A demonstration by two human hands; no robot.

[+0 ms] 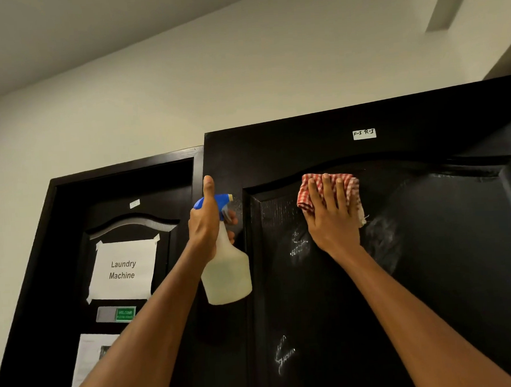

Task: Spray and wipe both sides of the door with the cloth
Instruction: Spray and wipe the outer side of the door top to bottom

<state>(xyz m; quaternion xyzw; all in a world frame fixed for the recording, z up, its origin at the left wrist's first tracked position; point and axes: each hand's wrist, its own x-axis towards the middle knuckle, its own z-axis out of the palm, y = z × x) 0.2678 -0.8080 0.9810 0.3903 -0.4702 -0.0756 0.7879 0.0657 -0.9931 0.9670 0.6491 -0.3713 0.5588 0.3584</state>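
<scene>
The checked cloth is pressed flat-fingered to the door by the right hand, the spray bottle is gripped in the left hand, and overlapping passes are best kept.

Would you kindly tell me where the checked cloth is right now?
In the head view, the right hand presses the checked cloth against the door, below the white label.

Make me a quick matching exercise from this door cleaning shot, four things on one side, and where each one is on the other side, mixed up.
Things:
1. spray bottle
2. checked cloth
3. Laundry Machine sign
4. small white label

Places:
A. taped to the far door on the left
B. pressed flat on the door panel under the right hand
C. stuck near the top of the near door
D. gripped in the left hand

Pairs: 1-D, 2-B, 3-A, 4-C
</scene>
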